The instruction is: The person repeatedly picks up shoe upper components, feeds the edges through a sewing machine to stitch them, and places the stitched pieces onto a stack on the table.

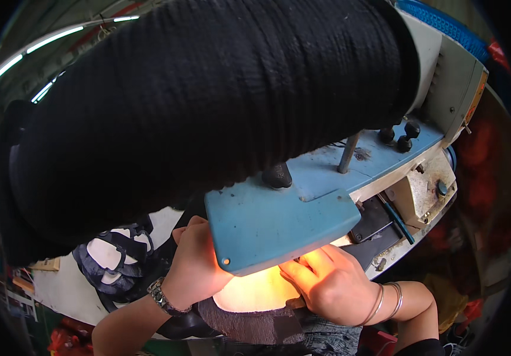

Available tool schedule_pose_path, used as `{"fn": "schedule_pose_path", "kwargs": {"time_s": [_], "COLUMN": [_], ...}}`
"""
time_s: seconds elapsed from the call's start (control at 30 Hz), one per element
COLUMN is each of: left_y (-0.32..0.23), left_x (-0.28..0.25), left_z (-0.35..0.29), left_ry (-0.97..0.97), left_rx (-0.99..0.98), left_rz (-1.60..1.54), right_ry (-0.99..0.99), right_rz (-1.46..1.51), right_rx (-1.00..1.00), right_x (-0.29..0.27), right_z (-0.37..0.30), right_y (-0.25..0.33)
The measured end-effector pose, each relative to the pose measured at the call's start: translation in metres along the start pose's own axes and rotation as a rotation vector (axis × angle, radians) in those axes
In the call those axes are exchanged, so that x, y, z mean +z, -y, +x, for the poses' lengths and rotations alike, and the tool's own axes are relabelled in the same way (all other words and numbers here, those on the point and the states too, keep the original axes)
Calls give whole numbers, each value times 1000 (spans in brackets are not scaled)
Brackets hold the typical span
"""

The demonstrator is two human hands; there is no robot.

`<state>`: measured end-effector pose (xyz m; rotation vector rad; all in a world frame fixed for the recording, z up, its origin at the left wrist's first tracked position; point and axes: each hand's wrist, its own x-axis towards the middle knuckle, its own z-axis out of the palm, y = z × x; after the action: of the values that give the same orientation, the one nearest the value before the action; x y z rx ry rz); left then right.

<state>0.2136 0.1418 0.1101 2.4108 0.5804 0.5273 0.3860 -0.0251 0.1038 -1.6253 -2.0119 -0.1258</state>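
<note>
A brown textured piece with a pale, brightly lit inner face (255, 296) lies under the blue head (282, 231) of what looks like a sewing machine. At the piece's left edge my left hand (195, 261) is closed, fingers curled, their tips hidden behind the head. It wears a metal-banded watch (162, 295). On the other side my right hand (335, 288) pinches the piece's right edge, fingers pressed together and tips partly under the head. Two bangles (390, 301) circle that wrist. The needle area is hidden.
A large black ribbed cylinder (208, 107) fills the upper view and hides much behind it. Black pieces with pale insides (113, 255) are heaped on the white tabletop (69, 296) at left. Black knobs (408, 136) and a beige housing (424, 193) stand at right.
</note>
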Motion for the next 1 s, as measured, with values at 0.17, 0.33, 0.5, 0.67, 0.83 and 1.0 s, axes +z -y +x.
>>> {"fn": "schedule_pose_path", "kwargs": {"time_s": [0.17,0.33,0.5,0.67,0.83,1.0], "left_y": [7,17,31,48,63,61], "left_x": [-4,3,12,18,10,2], "left_z": [3,12,15,11,11,17], "left_ry": [163,233,284,294,229,168], "left_rx": [-182,-148,-100,-106,-267,-317], "left_rz": [-725,-1162,-1591,-1688,-1221,-1155], "right_ry": [31,14,-37,-44,-33,25], "right_rz": [111,118,130,92,71,57], "right_rx": [49,61,84,70,66,44], "right_x": [-6,-1,-1,3,6,6], "right_z": [2,1,3,4,5,1], "right_y": [4,-1,0,2,3,-1]}}
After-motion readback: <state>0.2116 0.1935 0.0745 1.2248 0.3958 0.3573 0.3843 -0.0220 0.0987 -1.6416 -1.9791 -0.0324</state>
